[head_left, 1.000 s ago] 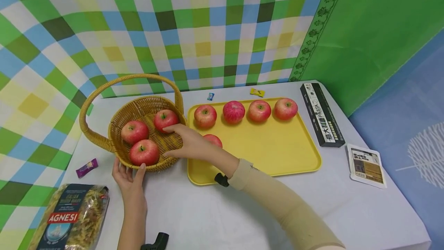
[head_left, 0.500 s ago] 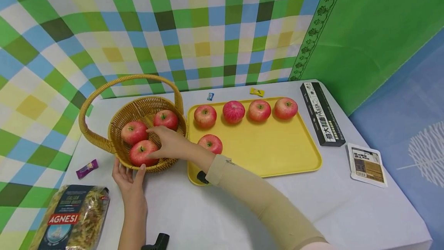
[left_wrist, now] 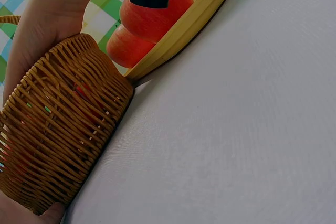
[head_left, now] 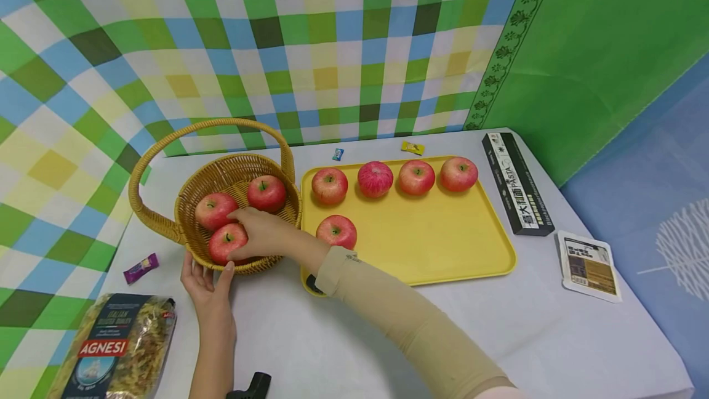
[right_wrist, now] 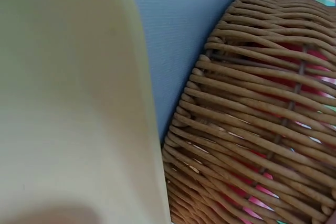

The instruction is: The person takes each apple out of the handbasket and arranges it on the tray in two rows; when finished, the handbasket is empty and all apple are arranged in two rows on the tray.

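Wicker basket, both hands on it

Nearest, the left hand [head_left: 206, 285] cups the basket [head_left: 242, 172] at its front rim, fingers relaxed. Just beyond, the right hand [head_left: 260, 234] curls around the front apple [head_left: 224, 241] inside. Right of that grasp lies the yellow tray [head_left: 443, 245].

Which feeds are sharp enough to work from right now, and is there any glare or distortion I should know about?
Head view: sharp, evenly lit, soft shadows, no glare, though the checked backdrop bows at the edges. Left wrist view: wicker basket crisp, apples beyond slightly soft. Right wrist view: yellow tray is a close blur; the basket weave is clearer.
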`<action>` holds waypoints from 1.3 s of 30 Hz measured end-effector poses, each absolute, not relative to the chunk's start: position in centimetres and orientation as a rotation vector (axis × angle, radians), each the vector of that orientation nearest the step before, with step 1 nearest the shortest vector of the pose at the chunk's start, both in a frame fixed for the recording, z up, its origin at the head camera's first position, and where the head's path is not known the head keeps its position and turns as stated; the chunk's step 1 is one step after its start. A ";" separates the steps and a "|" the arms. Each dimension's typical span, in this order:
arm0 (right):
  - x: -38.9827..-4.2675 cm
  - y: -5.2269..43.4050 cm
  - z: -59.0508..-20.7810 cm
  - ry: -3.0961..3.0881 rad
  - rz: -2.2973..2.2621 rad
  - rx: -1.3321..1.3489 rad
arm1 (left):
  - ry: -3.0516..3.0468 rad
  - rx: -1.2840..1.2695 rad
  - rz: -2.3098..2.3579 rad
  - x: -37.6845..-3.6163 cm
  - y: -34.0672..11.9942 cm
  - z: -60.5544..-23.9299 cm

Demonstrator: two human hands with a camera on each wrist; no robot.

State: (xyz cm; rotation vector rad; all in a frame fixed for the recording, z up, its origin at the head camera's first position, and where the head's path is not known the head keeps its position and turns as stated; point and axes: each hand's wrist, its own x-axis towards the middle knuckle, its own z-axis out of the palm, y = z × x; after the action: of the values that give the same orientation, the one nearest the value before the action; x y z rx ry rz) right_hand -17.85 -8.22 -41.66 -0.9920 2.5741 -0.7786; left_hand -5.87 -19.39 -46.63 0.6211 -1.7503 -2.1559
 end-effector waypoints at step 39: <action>-16.2 -5.4 -40.2 2.598 -1.205 -1.024 | -1.757 0.610 -2.154 -5.9 -19.6 -46.9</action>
State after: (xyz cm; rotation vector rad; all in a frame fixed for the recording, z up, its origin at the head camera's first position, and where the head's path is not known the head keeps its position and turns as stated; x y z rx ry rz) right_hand -16.18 -5.35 -40.20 -1.0238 2.5978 -1.2046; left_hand -5.94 -19.56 -46.87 0.6097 -1.7571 -2.1540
